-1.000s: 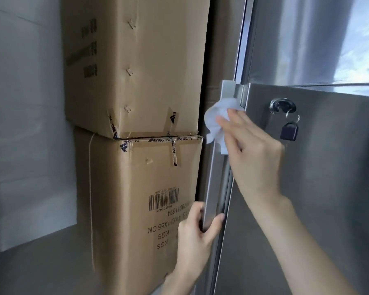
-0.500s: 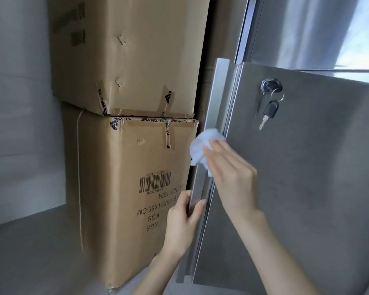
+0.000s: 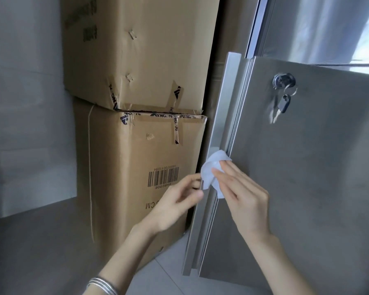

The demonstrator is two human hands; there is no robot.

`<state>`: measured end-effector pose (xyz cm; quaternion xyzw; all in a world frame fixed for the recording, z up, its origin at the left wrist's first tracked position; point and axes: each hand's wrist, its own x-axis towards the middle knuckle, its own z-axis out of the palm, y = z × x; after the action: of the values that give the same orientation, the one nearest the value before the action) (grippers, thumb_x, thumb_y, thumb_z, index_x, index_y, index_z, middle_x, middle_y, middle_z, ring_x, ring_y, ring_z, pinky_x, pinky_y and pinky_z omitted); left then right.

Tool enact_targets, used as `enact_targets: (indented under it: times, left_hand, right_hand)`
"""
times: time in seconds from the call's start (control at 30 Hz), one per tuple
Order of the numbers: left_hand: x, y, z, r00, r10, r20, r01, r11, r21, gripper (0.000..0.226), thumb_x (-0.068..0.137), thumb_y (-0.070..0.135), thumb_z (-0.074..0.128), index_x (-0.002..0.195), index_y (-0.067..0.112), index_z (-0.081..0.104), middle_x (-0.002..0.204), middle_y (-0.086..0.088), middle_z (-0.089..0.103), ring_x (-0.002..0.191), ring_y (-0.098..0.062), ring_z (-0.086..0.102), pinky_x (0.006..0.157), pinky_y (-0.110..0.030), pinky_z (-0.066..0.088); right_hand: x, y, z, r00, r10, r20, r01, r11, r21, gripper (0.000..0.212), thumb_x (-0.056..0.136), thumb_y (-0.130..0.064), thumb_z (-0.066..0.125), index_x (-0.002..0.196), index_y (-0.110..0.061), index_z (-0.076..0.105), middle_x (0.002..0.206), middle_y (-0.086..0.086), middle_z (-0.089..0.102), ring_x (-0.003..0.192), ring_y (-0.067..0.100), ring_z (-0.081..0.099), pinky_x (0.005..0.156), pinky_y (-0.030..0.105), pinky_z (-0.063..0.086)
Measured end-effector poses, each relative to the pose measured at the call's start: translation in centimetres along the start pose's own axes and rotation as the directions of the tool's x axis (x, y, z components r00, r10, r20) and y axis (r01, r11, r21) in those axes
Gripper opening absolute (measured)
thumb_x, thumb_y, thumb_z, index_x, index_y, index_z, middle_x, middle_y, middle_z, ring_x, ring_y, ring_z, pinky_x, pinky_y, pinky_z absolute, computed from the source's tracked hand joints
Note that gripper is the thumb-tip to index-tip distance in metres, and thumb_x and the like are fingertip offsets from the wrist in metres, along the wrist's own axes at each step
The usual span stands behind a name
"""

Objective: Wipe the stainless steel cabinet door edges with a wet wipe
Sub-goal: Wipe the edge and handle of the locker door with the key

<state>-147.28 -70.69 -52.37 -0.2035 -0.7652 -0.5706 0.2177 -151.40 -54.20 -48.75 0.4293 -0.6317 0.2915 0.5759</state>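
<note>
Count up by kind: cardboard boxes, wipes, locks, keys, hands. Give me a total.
Brown cardboard boxes: 2
White wet wipe: 1
Round metal lock: 1
Black-headed key: 1
Bare hands: 2, the left hand gripping the edge of the stainless steel cabinet door, the right hand pressing the wipe
Total: 7

Stacked boxes left, cabinet door (image 3: 317, 177) right.
The upper cardboard box (image 3: 141, 50) sits on the lower cardboard box (image 3: 136, 167). The wet wipe (image 3: 211, 173) lies on the door's left edge strip (image 3: 226, 103) under the right hand (image 3: 243, 194). The left hand (image 3: 175, 207) is just left of it, perhaps gripping the strip.
</note>
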Motion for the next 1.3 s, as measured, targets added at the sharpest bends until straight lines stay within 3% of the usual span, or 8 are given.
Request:
enact_targets:
  times: [0.1, 0.2, 0.33, 0.63, 0.73, 0.83, 1.1, 1.3]
  left_hand:
    - [3.0, 4.1, -0.7, 0.999, -0.002, -0.048, -0.010, 0.966, -0.260, 0.054, 0.095, 0.049, 0.036, 0.137, 0.017, 0.048, 0.128, -0.007, 0.062, 0.117, -0.027, 0.058, 0.100, -0.051, 0.045]
    - [8.2, 10.0, -1.1, 0.999, 0.025, -0.035, -0.036, 0.933, -0.359, 0.054, 0.095, 0.044, 0.032, 0.136, 0.011, 0.048, 0.131, -0.009, 0.059, 0.119, -0.026, 0.056, 0.103, -0.050, 0.042]
    - [11.5, 12.7, -0.7, 0.986, 0.123, -0.111, -0.144, 0.967, -0.209, 0.018, 0.103, 0.021, 0.041, 0.104, 0.009, 0.054, 0.098, -0.004, 0.062, 0.086, -0.010, 0.060, 0.079, -0.022, 0.049]
    - [10.6, 13.0, -0.5, 0.951, 0.227, -0.210, -0.211, 0.973, 0.098, 0.038, 0.103, 0.024, 0.041, 0.107, -0.013, 0.050, 0.096, -0.007, 0.042, 0.090, -0.015, 0.039, 0.086, -0.042, 0.039]
    - [10.1, 13.3, -0.2, 0.951, 0.227, -0.208, -0.215, 0.973, 0.078, 0.041, 0.102, 0.026, 0.043, 0.104, -0.014, 0.049, 0.094, -0.007, 0.041, 0.088, -0.016, 0.039, 0.084, -0.038, 0.036]
    - [9.5, 13.8, 0.0, 0.964, 0.197, -0.178, -0.203, 0.979, -0.017, 0.054, 0.092, 0.040, 0.046, 0.106, -0.012, 0.047, 0.095, -0.009, 0.044, 0.088, -0.020, 0.041, 0.084, -0.044, 0.040]
    - [7.4, 11.2, -0.8, 0.996, 0.048, -0.073, -0.048, 0.999, 0.001, 0.017, 0.103, 0.019, 0.041, 0.090, 0.013, 0.051, 0.090, -0.009, 0.049, 0.088, -0.018, 0.045, 0.089, -0.043, 0.042]
    - [6.9, 10.8, -0.4, 0.990, 0.104, -0.098, -0.109, 0.993, -0.044, 0.017, 0.100, 0.028, 0.046, 0.085, 0.022, 0.052, 0.072, 0.016, 0.053, 0.071, -0.005, 0.046, 0.073, -0.028, 0.038]
  right_hand:
    - [-0.5, -0.2, -0.4, 0.999, -0.003, -0.052, 0.002, 1.000, -0.015, 0.023, 0.094, -0.003, 0.049, 0.104, 0.001, 0.069, 0.117, 0.002, 0.060, 0.116, 0.009, 0.055, 0.101, 0.021, 0.042]
    - [-0.5, -0.6, -0.5, 0.998, -0.026, -0.057, 0.020, 0.995, -0.102, 0.028, 0.090, -0.002, 0.054, 0.118, 0.002, 0.059, 0.124, 0.001, 0.056, 0.115, 0.010, 0.055, 0.100, 0.020, 0.042]
    - [-0.2, -1.2, 0.1, 1.000, -0.004, 0.001, 0.004, 0.993, -0.120, 0.032, 0.086, 0.004, 0.059, 0.118, 0.003, 0.061, 0.124, 0.010, 0.059, 0.121, 0.019, 0.052, 0.106, 0.028, 0.039]
    - [-5.6, -3.4, -0.8, 0.980, 0.008, 0.198, 0.018, 0.991, -0.131, 0.019, 0.084, 0.000, 0.059, 0.099, 0.001, 0.071, 0.107, 0.010, 0.068, 0.104, 0.023, 0.064, 0.099, 0.027, 0.044]
    - [-2.5, -3.4, -0.5, 0.994, 0.080, 0.068, -0.073, 0.992, -0.107, 0.019, 0.080, 0.005, 0.063, 0.097, 0.002, 0.072, 0.106, 0.012, 0.069, 0.104, 0.024, 0.064, 0.099, 0.030, 0.045]
    - [-0.2, -3.2, -0.1, 0.995, 0.077, -0.064, -0.081, 0.994, -0.067, 0.019, 0.087, 0.002, 0.056, 0.098, 0.003, 0.071, 0.108, 0.013, 0.068, 0.106, 0.022, 0.062, 0.098, 0.031, 0.046]
    - [-7.1, -4.3, -0.3, 0.982, 0.066, 0.178, -0.044, 0.991, -0.124, 0.025, 0.080, 0.005, 0.060, 0.102, 0.000, 0.071, 0.110, 0.011, 0.067, 0.103, 0.022, 0.065, 0.097, 0.025, 0.046]
    - [-1.6, -4.1, -0.8, 0.994, 0.092, -0.056, -0.096, 0.992, -0.083, 0.023, 0.087, 0.005, 0.058, 0.108, 0.002, 0.067, 0.111, 0.008, 0.068, 0.106, 0.014, 0.063, 0.098, 0.023, 0.046]
